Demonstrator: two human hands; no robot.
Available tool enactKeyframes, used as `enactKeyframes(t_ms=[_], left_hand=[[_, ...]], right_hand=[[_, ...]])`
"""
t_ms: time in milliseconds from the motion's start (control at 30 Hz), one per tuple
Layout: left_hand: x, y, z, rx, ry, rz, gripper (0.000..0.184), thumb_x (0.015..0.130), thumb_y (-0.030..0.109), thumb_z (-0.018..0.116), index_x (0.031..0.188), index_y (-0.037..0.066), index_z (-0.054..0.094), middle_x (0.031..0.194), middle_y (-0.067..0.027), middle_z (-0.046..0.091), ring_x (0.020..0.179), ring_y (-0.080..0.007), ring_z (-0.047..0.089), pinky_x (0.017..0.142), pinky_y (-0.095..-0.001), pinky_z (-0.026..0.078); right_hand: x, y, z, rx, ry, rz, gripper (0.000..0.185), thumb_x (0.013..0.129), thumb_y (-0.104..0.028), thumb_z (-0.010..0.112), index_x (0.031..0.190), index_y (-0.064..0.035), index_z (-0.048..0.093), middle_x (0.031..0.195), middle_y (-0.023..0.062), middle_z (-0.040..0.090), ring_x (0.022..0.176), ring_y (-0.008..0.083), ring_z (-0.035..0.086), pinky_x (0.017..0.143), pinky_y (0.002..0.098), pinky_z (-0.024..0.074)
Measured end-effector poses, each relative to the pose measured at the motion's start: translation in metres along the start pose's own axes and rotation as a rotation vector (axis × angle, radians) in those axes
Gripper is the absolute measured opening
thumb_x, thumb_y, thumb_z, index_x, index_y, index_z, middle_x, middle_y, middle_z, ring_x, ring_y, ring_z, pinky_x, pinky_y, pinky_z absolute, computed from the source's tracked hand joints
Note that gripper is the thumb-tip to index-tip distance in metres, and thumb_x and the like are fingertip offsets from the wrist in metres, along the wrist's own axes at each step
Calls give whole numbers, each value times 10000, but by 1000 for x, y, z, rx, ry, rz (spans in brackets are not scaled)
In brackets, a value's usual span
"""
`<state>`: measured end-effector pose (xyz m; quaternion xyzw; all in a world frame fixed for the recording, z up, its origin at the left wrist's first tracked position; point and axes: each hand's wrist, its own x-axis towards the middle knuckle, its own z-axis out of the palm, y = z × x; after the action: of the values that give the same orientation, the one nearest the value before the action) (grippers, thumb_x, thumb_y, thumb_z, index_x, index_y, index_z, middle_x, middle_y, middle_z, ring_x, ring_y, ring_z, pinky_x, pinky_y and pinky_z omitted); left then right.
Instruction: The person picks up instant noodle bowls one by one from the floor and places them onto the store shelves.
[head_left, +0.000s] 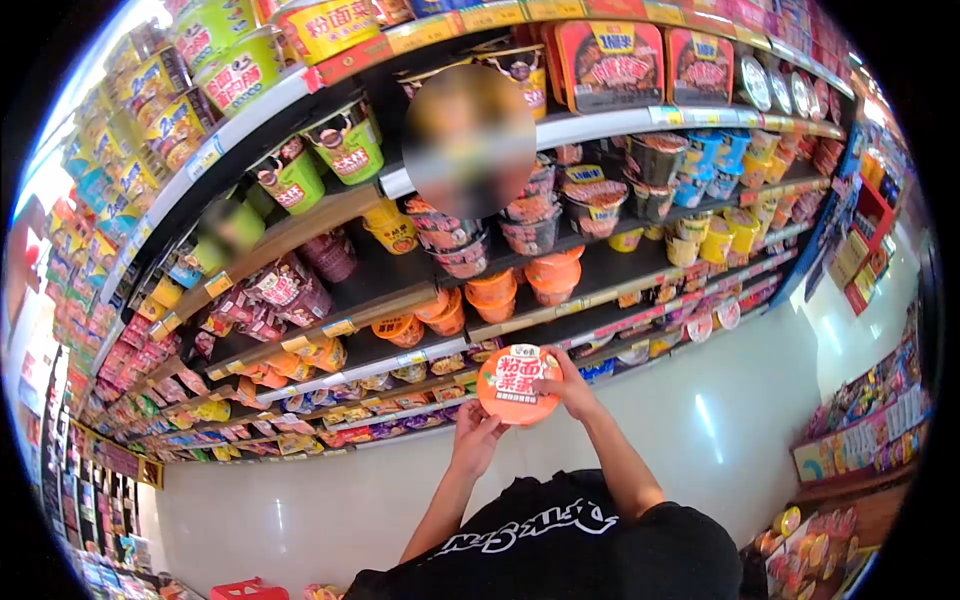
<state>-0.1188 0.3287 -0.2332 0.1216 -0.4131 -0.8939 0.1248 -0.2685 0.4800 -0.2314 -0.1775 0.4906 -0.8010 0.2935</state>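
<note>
An orange instant noodle bowl with a printed round lid is held up in front of my chest, its lid facing me. My right hand grips it from the right, thumb lying over the lid. At the lower left of the rim, my left hand has its fingers closed against the bowl; their tips are partly hidden. Just beyond, similar orange bowls stand stacked on a shelf.
Curved-looking store shelves full of noodle cups and bowls rise in front and to the left. Boxed noodles sit higher up. Pale shiny floor lies to the right, with a snack display beyond. A red basket shows at the bottom.
</note>
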Motion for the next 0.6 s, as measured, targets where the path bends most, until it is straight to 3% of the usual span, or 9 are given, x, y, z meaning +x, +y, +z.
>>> enactKeyframes(t_ms=[167,300,433,467,600], left_hand=[[-8,-1,22,10,-71,-108,295,825,-8,544,1081,88,433,1098,-77,516,1004,-212,531,872,-366,459],[-14,1,30,58,-160,-167,390,803,-19,577,1120,102,385,1088,-73,492,1005,-199,525,886,-371,455],[-18,7,28,231,-249,-157,441,756,-20,641,1083,99,370,1053,-48,489,940,-168,549,792,-352,509],[-19,8,29,272,-287,-114,424,749,-6,661,1041,87,368,1019,-48,498,884,-154,565,713,-330,534],[-19,11,27,436,-321,-68,390,763,5,665,949,66,327,917,-101,491,714,-164,591,649,-307,528]], right_hand=[[-27,7,-14,91,146,-57,595,735,-9,606,1284,-68,386,1150,86,533,1030,163,521,891,274,412],[-44,8,-15,221,222,-99,529,740,20,544,1252,-47,429,1142,97,544,1022,172,534,893,281,420],[-55,5,-12,264,228,-101,505,740,-31,500,1240,-36,426,1156,128,527,1029,197,538,899,297,436],[-57,6,-11,277,231,-106,503,742,-37,495,1240,-34,427,1154,130,528,1025,197,541,897,296,438],[-63,4,-2,311,248,-94,471,725,-41,508,1194,-17,468,1099,107,560,985,170,547,880,272,424]])
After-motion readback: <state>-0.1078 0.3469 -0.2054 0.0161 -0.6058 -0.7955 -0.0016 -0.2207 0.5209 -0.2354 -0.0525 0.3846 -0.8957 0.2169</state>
